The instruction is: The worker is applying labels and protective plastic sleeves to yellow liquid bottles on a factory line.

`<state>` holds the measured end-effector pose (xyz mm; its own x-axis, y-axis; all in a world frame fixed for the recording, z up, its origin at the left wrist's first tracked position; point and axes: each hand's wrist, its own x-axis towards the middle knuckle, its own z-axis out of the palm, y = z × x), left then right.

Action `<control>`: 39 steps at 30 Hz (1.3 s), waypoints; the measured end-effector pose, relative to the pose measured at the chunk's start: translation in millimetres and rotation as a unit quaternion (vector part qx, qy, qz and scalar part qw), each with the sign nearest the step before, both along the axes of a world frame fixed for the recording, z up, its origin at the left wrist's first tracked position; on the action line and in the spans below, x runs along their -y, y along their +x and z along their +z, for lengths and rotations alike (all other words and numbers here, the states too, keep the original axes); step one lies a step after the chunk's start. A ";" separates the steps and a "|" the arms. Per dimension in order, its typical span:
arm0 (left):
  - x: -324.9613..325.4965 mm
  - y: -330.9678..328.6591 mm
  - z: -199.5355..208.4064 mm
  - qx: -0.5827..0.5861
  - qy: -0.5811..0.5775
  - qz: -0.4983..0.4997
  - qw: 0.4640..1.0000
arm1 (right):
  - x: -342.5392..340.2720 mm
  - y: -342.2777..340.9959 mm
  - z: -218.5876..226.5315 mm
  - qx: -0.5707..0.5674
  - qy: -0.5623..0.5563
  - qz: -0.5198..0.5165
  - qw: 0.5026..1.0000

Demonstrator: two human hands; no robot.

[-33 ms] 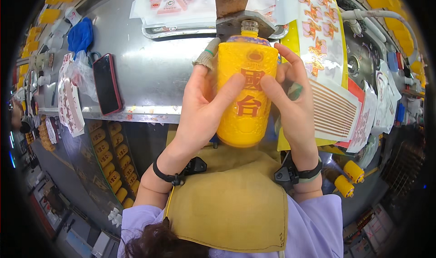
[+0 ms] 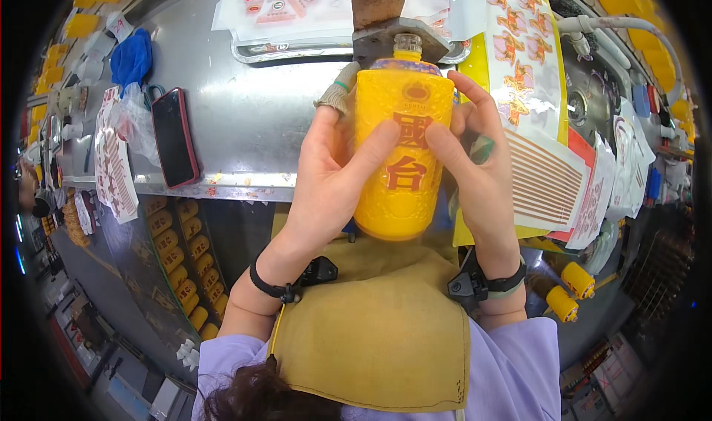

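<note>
Yellow bottle [image 2: 403,154]: being held upright over bench [image 2: 245,124] edge, front outward for label pressing. Left hand [image 2: 326,176] wrapping side, thumb flattening label; right hand [image 2: 475,169] gripping opposite side. Phone [image 2: 175,136] lying leftward.

A shiny metal desk [image 2: 252,117] fills the upper view under bright, even light. A metal tray [image 2: 297,47] of sticker sheets sits at its far edge, a dark phone [image 2: 175,137] and blue cloth [image 2: 132,56] toward its left edge. Below the front edge, rows of yellow bottles [image 2: 178,258] stand beside a grey floor [image 2: 96,273].
</note>
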<state>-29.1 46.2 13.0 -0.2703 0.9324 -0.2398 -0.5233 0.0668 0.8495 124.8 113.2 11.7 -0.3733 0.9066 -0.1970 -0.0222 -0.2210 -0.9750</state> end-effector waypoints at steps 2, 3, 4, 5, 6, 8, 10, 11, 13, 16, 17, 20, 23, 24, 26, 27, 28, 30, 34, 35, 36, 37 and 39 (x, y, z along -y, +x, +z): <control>0.0 0.1 1.1 0.004 -0.007 0.003 1.000 | -0.8 0.2 1.9 0.006 -0.007 0.002 1.000; -0.3 0.1 1.5 -0.002 -0.006 0.001 1.000 | -1.5 0.4 3.0 0.004 -0.002 0.003 1.000; -0.7 0.2 1.7 -0.007 -0.007 0.007 1.000 | -2.2 0.4 3.8 0.011 -0.006 0.004 1.000; -1.0 0.2 2.0 -0.012 -0.008 0.014 1.000 | -3.0 0.4 4.5 0.018 -0.009 0.000 1.000; -1.2 0.0 2.5 -0.012 -0.007 0.014 1.000 | -3.6 0.2 5.1 0.018 -0.009 0.006 1.000; -1.1 -0.8 3.5 -0.028 -0.002 -0.012 1.000 | -4.5 -0.4 6.0 0.038 -0.007 0.005 0.999; -1.3 -0.1 3.9 -0.045 0.001 -0.008 0.999 | -4.9 -1.3 6.8 0.043 -0.002 0.006 0.999; -1.7 0.8 4.0 -0.053 -0.001 -0.002 0.999 | -5.4 -1.9 7.3 0.046 0.000 0.003 0.999; -0.8 -0.2 5.4 -0.062 -0.026 -0.037 0.997 | -6.9 -2.6 9.0 0.049 0.000 0.005 0.999; -0.5 0.0 6.5 -0.066 -0.014 -0.039 0.997 | -12.7 -4.9 11.5 0.058 -0.006 0.004 0.998; -0.7 0.2 6.8 -0.066 -0.013 -0.040 0.997 | -15.0 -5.6 12.4 0.068 -0.012 -0.003 0.998; -1.0 1.2 7.5 -0.063 -0.015 -0.038 0.997 | -22.0 -9.7 12.8 0.078 0.021 0.004 0.997; -0.9 2.5 8.0 -0.079 -0.009 -0.034 0.996 | -24.1 -12.7 11.6 0.089 0.023 0.004 0.996; -0.6 3.0 8.2 -0.074 -0.012 -0.032 0.997 | -24.0 -13.5 10.8 0.079 0.016 0.002 0.997; 0.0 3.8 8.4 -0.067 -0.015 -0.031 0.997 | -23.5 -14.2 9.3 0.069 0.008 0.000 0.998; 0.1 4.0 8.3 -0.064 -0.015 -0.030 0.997 | -23.8 -13.8 9.1 0.070 0.005 0.002 0.998; 0.4 4.1 8.3 -0.062 -0.015 -0.029 0.998 | -24.4 -13.4 9.0 0.074 0.000 0.000 0.997; 0.6 4.4 7.8 -0.065 -0.015 -0.027 0.997 | -27.5 -11.0 10.7 0.095 0.041 0.019 0.994; -1.0 6.4 5.7 -0.077 0.001 -0.021 0.997 | -38.0 -2.2 20.1 0.011 0.012 0.019 1.000; -1.7 7.2 5.3 -0.077 0.002 -0.021 0.997 | -40.2 -0.1 22.7 0.008 0.018 0.023 1.000; -2.1 8.5 5.3 -0.076 0.014 0.003 0.997 | -41.6 1.1 24.6 0.052 0.046 0.031 0.997; -3.1 9.7 5.0 -0.074 0.025 0.026 0.997 | -42.5 2.4 26.4 0.087 0.080 0.034 0.992; -3.5 8.5 6.4 -0.064 0.022 0.023 0.997 | -40.9 0.8 25.7 0.098 0.067 0.034 0.992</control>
